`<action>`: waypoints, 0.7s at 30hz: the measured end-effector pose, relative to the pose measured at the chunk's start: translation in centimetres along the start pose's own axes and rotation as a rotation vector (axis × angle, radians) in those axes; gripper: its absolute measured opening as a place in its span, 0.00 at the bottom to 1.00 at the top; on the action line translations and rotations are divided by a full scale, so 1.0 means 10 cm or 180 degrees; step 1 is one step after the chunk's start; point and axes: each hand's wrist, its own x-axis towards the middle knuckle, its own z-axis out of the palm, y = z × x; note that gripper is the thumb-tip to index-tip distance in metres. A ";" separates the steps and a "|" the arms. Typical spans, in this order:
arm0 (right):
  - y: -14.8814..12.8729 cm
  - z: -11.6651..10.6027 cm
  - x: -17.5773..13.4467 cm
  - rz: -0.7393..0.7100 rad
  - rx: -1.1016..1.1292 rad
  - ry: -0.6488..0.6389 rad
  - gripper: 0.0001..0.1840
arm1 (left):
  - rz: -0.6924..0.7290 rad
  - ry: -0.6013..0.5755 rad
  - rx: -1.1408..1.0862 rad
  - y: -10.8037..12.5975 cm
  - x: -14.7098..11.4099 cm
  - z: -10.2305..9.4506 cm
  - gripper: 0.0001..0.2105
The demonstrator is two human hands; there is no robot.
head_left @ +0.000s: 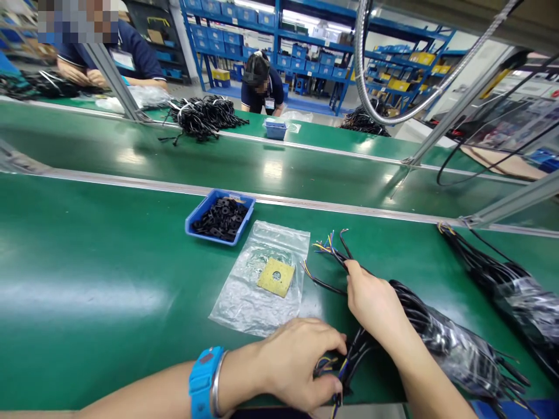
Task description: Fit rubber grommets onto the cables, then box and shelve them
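My left hand [301, 358], with a blue band and a metal bangle on the wrist, curls its thumb and fingers round black cables near the table's front edge. Coloured wire ends show between those fingers. Farther forward, my right hand [373, 297] is closed on black cables [325, 284] whose stripped yellow, blue and brown ends point to the left. Its fingertips are partly hidden. Beside my right forearm lies a plastic-wrapped cable bundle [458, 343]. Left of the hands is a clear zip bag [240, 305] with a yellow square pad [276, 277] that has a round hole.
A blue bin [189, 227] of small black parts stands behind the bag. Another cable bundle [515, 285] lies at the right. A metal rail [305, 203] crosses the green table [87, 291]. Beyond it, two people sit near more cables [205, 116]. A flexible metal hose [360, 64] hangs overhead.
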 end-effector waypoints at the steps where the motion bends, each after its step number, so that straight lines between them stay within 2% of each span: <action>1: 0.01 0.01 0.00 -0.0062 0.0106 0.0084 0.14 | 0.0026 -0.0002 -0.0010 0.00 0.00 0.00 0.16; 4: -0.01 0.02 -0.02 -0.0587 0.0900 0.0616 0.14 | -0.0056 0.0288 -0.0090 0.00 0.02 -0.02 0.12; 7: -0.04 0.01 -0.05 -0.1203 0.1528 0.1020 0.11 | -0.0451 0.0818 -0.0287 -0.02 0.05 -0.07 0.09; 10: -0.06 0.00 -0.06 -0.1454 0.1654 0.1115 0.09 | -0.0891 0.1304 -0.1374 -0.06 0.10 -0.15 0.09; 12: -0.06 0.00 -0.07 -0.1578 0.1748 0.1146 0.08 | -0.0937 0.1551 -0.2299 -0.09 0.14 -0.20 0.14; 14: -0.07 0.00 -0.07 -0.1698 0.1803 0.1142 0.08 | -0.0826 0.1779 -0.2774 -0.12 0.16 -0.23 0.20; 16: -0.08 0.01 -0.08 -0.1753 0.1753 0.1140 0.07 | -0.0737 0.1947 -0.2816 -0.12 0.17 -0.24 0.17; 18: -0.09 0.03 -0.09 -0.1725 0.1647 0.1227 0.06 | -0.0739 0.2095 -0.2514 -0.11 0.16 -0.23 0.10; 21: -0.09 0.08 -0.09 -0.1596 0.1491 0.1530 0.06 | -0.0656 0.2347 -0.1402 -0.06 0.13 -0.20 0.08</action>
